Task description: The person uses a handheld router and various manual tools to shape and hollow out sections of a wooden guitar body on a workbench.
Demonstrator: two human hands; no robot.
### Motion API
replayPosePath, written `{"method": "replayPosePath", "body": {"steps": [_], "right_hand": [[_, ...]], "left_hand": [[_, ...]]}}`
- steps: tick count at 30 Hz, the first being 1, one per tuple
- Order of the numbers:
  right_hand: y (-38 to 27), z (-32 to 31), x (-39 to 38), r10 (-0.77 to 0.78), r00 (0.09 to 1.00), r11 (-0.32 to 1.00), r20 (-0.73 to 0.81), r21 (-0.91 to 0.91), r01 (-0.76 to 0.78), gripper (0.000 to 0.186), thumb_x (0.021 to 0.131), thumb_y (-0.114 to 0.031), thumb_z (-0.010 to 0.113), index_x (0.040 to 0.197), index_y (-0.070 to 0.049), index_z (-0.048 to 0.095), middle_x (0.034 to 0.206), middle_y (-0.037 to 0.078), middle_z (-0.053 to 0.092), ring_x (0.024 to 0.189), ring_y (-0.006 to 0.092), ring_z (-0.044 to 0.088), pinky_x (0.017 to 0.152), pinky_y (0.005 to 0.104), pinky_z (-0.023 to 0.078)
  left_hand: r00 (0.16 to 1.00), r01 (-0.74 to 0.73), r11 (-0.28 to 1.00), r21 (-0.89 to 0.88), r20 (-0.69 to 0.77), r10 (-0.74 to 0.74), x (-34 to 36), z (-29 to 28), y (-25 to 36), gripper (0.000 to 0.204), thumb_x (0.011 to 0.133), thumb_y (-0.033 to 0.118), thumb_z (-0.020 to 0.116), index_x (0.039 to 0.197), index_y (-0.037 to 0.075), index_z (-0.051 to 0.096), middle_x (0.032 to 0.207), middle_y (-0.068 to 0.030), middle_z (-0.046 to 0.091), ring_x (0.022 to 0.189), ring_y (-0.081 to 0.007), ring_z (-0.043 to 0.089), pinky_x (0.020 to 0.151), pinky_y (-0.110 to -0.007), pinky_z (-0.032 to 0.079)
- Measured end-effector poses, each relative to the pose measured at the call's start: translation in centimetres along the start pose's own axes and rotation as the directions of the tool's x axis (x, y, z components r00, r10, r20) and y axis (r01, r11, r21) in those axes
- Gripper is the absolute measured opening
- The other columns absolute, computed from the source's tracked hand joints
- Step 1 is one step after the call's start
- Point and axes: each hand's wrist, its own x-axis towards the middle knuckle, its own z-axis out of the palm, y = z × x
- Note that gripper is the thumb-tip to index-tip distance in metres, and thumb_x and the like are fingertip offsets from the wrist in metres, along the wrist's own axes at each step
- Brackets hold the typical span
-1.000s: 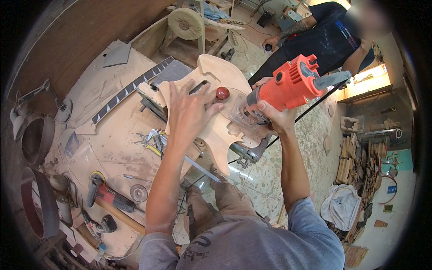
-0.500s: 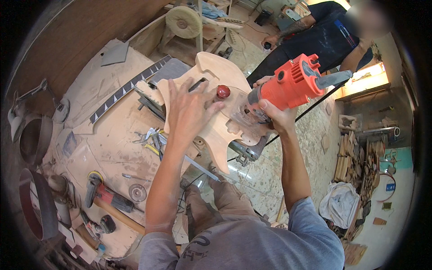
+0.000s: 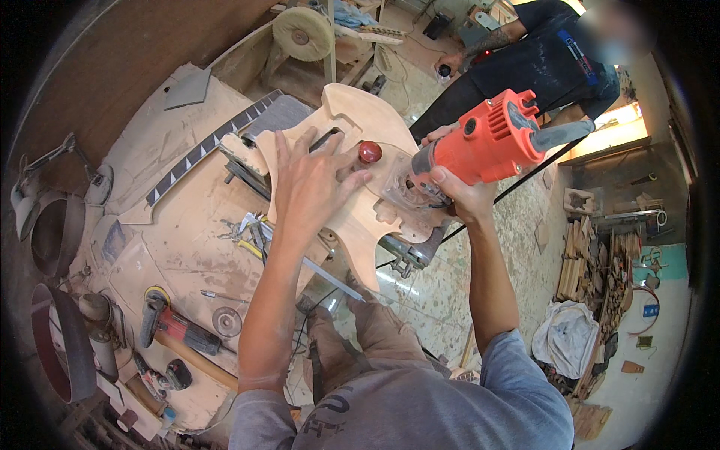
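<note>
A pale wooden guitar body (image 3: 356, 112) with routed hollows lies raised above the bench. My right hand (image 3: 469, 199) is wrapped around the lower part of an orange handheld router (image 3: 487, 142), tilted with its cord end to the upper right. The router's clear base (image 3: 401, 187) rests over the body near a hollow at its right edge. My left hand (image 3: 307, 180) lies across the body, several fingers spread on the wood, with thumb and forefinger closed around a round red knob (image 3: 369, 152). The stem below the knob is mostly hidden by these fingers.
A guitar neck (image 3: 214, 142) with a dark inlaid fretboard lies at the left. Pliers (image 3: 251, 236), an angle grinder (image 3: 180, 326) and sanding belts (image 3: 64, 341) lie about the dusty bench (image 3: 180, 255). A co-worker in a dark apron (image 3: 517, 82) stands beyond. A black cord (image 3: 544, 161) trails from the router.
The guitar body, router and both hands keep nearly the same places, the whole view shifting slightly. The co-worker's arms have moved a little.
</note>
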Motion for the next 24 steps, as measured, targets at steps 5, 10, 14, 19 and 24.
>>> {"method": "replayPosePath", "body": {"steps": [5, 10, 14, 19, 24], "right_hand": [[0.45, -0.32, -0.10, 0.013, 1.000, 1.000, -0.003, 0.012, -0.013, 0.071, 0.075, -0.023, 0.095, 0.131, -0.002, 0.059, 0.116, 0.009, 0.072, 0.104, 0.0181, 0.070, 0.092, 0.0367, 0.058], [-0.13, 0.15, -0.36, 0.019, 1.000, 1.000, -0.008, 0.019, -0.019, 0.070, 0.074, -0.023, 0.095, 0.131, -0.002, 0.060, 0.117, 0.009, 0.072, 0.105, 0.0179, 0.070, 0.093, 0.0365, 0.058], [-0.21, -0.03, -0.51, 0.020, 1.000, 1.000, 0.007, -0.021, -0.020, 0.071, 0.074, -0.023, 0.095, 0.131, -0.002, 0.060, 0.118, 0.009, 0.072, 0.105, 0.0174, 0.070, 0.094, 0.0363, 0.058], [-0.18, -0.02, -0.42, 0.016, 1.000, 1.000, 0.011, -0.019, -0.016, 0.072, 0.074, -0.025, 0.095, 0.132, -0.002, 0.059, 0.117, 0.008, 0.072, 0.105, 0.0172, 0.070, 0.094, 0.0362, 0.057], [0.37, -0.20, -0.27, 0.015, 1.000, 1.000, -0.002, -0.021, -0.015, 0.071, 0.074, -0.027, 0.096, 0.131, -0.002, 0.060, 0.116, 0.008, 0.072, 0.106, 0.0177, 0.070, 0.094, 0.0363, 0.057]], "left_hand": [[0.998, -0.033, 0.999, -0.016, -0.053, 0.032, -0.10, 0.21, -0.06, 0.045, 0.088, 0.047, 0.080, 0.125, 0.023, 0.081, 0.138, -0.0136, 0.072, 0.139, -0.0440, 0.055, 0.127, -0.070, 0.014], [0.998, -0.031, 0.999, -0.022, -0.055, 0.030, -0.14, 0.10, -0.04, 0.043, 0.088, 0.045, 0.080, 0.125, 0.023, 0.081, 0.140, -0.0142, 0.071, 0.139, -0.0444, 0.055, 0.127, -0.070, 0.015], [0.998, -0.030, 0.999, -0.042, -0.056, 0.028, -0.22, 0.00, 0.01, 0.042, 0.089, 0.044, 0.080, 0.125, 0.023, 0.081, 0.140, -0.0142, 0.071, 0.139, -0.0446, 0.055, 0.128, -0.070, 0.014], [0.998, -0.026, 0.998, -0.059, -0.063, 0.022, -0.20, -0.15, 0.05, 0.040, 0.089, 0.042, 0.080, 0.124, 0.022, 0.082, 0.140, -0.0144, 0.071, 0.139, -0.0451, 0.054, 0.128, -0.070, 0.013], [0.999, -0.009, 0.998, -0.064, -0.046, 0.006, -0.01, 0.13, 0.05, 0.039, 0.090, 0.042, 0.079, 0.123, 0.022, 0.082, 0.141, -0.0145, 0.070, 0.141, -0.0452, 0.054, 0.128, -0.070, 0.014]]}}
